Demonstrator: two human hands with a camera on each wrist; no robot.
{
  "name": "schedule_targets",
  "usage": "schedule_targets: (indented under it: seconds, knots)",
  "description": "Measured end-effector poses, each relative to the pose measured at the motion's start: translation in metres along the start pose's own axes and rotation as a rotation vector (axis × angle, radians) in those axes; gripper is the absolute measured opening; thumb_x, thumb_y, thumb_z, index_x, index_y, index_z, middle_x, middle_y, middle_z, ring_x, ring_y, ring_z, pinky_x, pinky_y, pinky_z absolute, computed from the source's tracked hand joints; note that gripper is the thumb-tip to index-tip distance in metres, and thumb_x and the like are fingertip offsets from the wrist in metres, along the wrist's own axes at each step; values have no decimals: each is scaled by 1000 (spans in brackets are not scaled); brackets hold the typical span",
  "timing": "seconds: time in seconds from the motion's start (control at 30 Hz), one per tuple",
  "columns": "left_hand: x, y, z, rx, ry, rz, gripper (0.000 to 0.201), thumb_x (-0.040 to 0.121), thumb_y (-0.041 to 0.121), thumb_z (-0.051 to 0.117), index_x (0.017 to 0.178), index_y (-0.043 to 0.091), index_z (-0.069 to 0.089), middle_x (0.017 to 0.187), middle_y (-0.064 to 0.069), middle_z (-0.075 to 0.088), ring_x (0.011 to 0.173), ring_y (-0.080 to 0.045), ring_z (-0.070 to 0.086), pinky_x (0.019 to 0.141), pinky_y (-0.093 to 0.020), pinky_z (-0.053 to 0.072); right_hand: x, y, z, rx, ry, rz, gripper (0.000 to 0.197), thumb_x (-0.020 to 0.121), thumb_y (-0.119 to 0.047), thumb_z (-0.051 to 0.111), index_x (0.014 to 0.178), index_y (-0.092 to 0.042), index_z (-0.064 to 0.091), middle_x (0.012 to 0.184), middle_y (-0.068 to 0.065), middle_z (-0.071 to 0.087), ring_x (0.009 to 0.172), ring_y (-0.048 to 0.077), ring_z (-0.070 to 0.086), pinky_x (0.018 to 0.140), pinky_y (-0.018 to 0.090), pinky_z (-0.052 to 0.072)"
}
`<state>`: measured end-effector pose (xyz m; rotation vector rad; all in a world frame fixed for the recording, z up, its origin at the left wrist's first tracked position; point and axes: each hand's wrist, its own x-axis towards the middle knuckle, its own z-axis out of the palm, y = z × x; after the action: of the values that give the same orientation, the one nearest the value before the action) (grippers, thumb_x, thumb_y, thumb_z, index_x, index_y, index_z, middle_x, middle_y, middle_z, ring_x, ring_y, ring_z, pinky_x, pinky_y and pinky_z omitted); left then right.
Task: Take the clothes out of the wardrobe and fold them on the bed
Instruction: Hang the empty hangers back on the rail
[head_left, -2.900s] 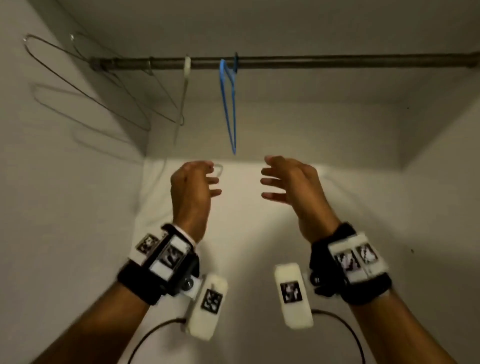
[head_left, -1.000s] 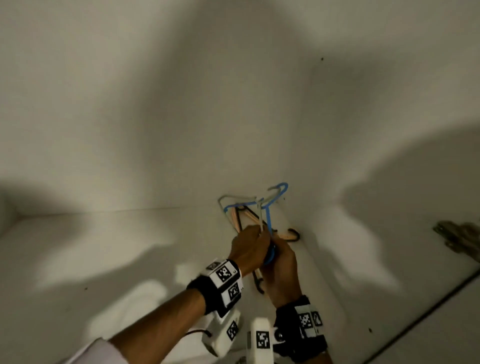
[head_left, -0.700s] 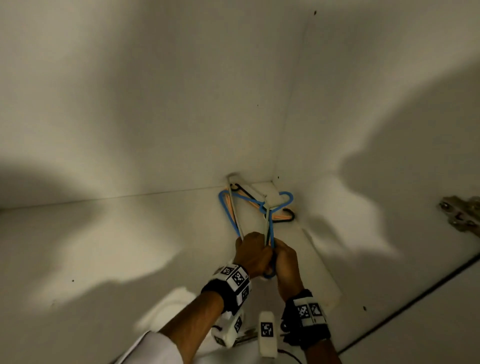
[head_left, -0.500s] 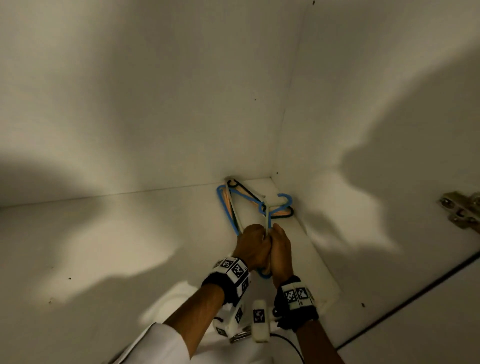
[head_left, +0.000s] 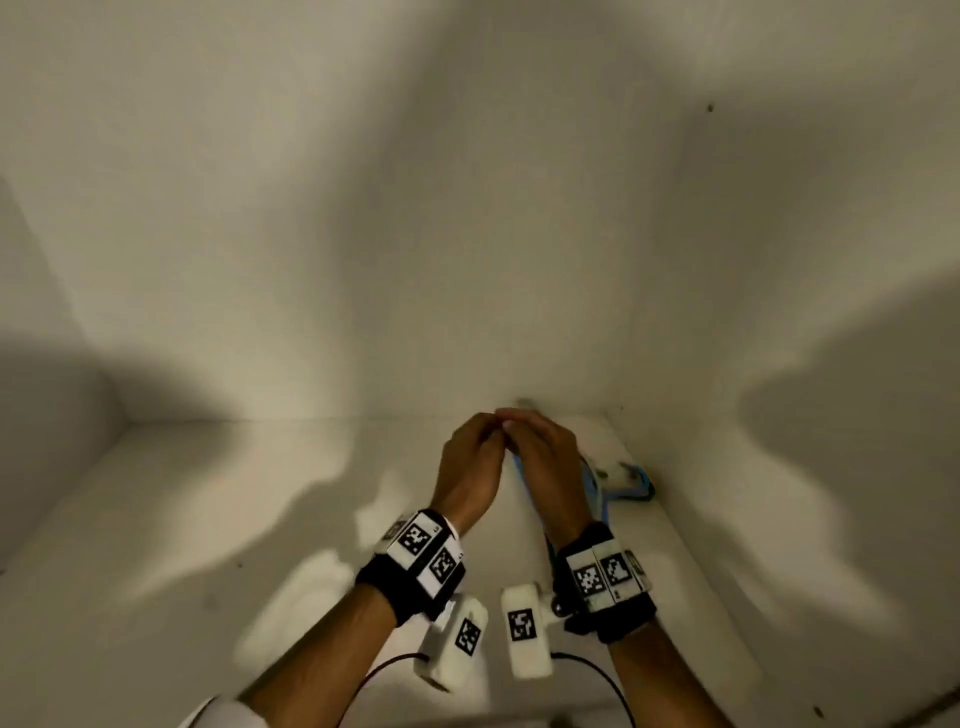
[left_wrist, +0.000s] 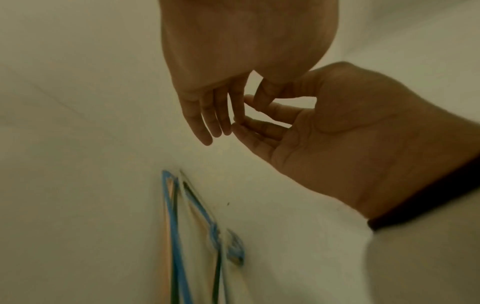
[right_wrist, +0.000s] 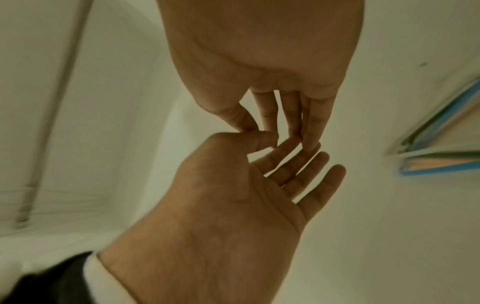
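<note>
No clothes are in view. A bundle of hangers (head_left: 623, 486), blue, orange and dark, lies flat on the white wardrobe floor (head_left: 260, 519) in the back right corner. My left hand (head_left: 467, 457) and right hand (head_left: 540, 457) hover just above and to the left of it. Their fingertips meet and both hold nothing. In the left wrist view the left hand (left_wrist: 207, 115) has straight fingers touching the right hand (left_wrist: 337, 144), with the hangers (left_wrist: 179, 226) below. The right wrist view shows the right hand (right_wrist: 280, 98), the left hand (right_wrist: 233, 195) and the hangers (right_wrist: 441, 158) at the right edge.
White wardrobe walls close in behind (head_left: 467, 234) and on the right (head_left: 805, 312). The floor stretches to the left of my hands. A pale upright bar (right_wrist: 52, 102) shows at the left of the right wrist view.
Both hands gripped the hanger bundle and lowered it into the corner. They have since let go and lifted off, and the hangers now lie on the wardrobe floor.
</note>
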<state>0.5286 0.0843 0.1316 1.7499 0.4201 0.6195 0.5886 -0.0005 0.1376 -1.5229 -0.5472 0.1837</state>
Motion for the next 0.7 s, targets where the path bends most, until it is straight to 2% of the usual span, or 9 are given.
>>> schedule_targets:
  seconds: [0.13,0.23,0.37,0.47,0.53,0.63,0.7]
  knots:
    - [9,79,-111,-87,203,132,30,97,25,45,106,17,72,102,2,75,99,-12,70,87,-44,60,20,-103,79,5,-234,-200,21,99,-14,59,106,-18,79,102,-3,79,102,13,72,99,41,56]
    - [6,139,-202,-76,315,252,29,104,15,44,106,10,73,102,-2,75,99,-19,72,86,-48,61,26,-187,143,44,-401,-357,21,100,-17,59,109,-18,79,106,-5,78,105,11,71,103,42,55]
    - [-14,230,-320,29,465,341,29,102,19,47,107,9,74,101,-4,76,96,-22,73,85,-47,62,12,-298,230,99,-576,-526,22,98,-29,60,108,-22,79,108,-10,77,107,8,70,104,44,54]
    - [-38,292,-384,84,549,347,31,103,22,46,111,9,73,104,-8,76,98,-25,73,85,-44,62,-7,-368,281,134,-656,-610,22,94,-34,62,105,-23,78,106,-10,76,105,7,70,103,44,55]
    - [-54,331,-419,83,615,372,29,101,23,49,108,7,72,105,-12,76,99,-28,72,85,-45,60,-18,-413,307,160,-635,-662,32,87,-43,62,108,-23,76,107,-11,75,105,10,69,101,45,55]
    - [-76,389,-463,19,750,463,18,99,24,55,101,10,66,113,-20,70,96,-30,67,82,-47,60,-28,-478,326,184,-401,-774,41,90,-45,63,123,-20,68,120,-3,71,112,18,65,102,41,52]
    - [-91,428,-487,-24,795,527,16,97,32,60,101,17,61,118,-18,61,103,-27,63,85,-48,60,-35,-520,328,258,-242,-848,46,95,-43,60,131,-16,63,129,4,69,118,23,63,104,40,49]
